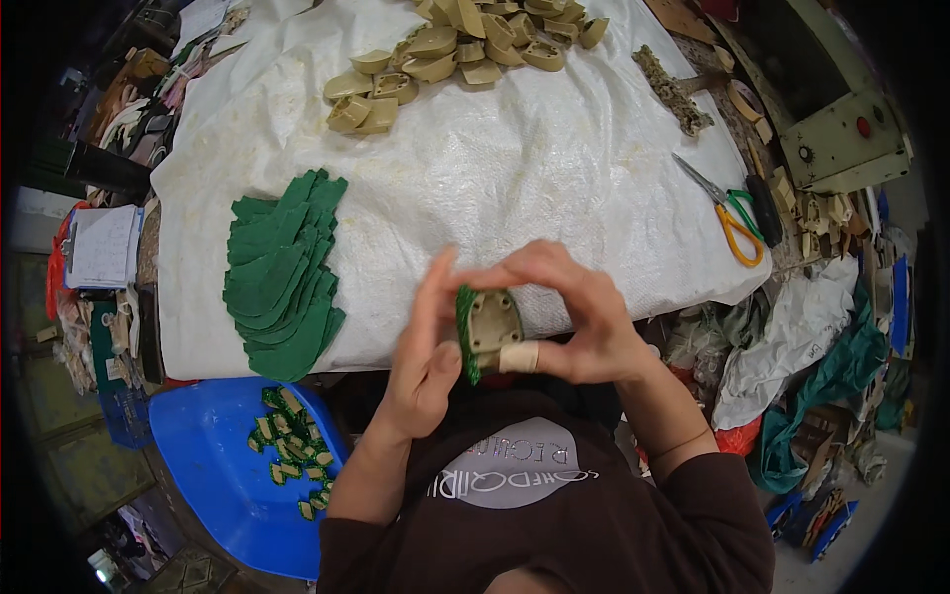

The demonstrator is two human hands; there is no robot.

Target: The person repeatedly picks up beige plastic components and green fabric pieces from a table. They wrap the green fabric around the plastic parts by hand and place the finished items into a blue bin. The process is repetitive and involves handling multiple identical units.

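Between my two hands, in front of my chest near the table's front edge, is a beige shoe heel [493, 325] with small holes in its face. A strip of shiny green covering [464, 332] runs along its left side. My right hand [596, 319] grips the heel, with its fingers arched over the top and its thumb, wrapped in beige tape, at the lower edge. Against the green side my left hand [418, 374] closes in, fingers upward and thumb near the bottom. Left of my hands lies a fanned stack of green cut pieces [282, 282].
A pile of beige heels [470, 45] lies at the table's far side. Below left, a blue basin [203, 475] holds several green-covered heels [289, 436]. Orange-handled scissors [737, 238] and a black-handled tool [764, 210] lie at right, near a grey-green machine [846, 144].
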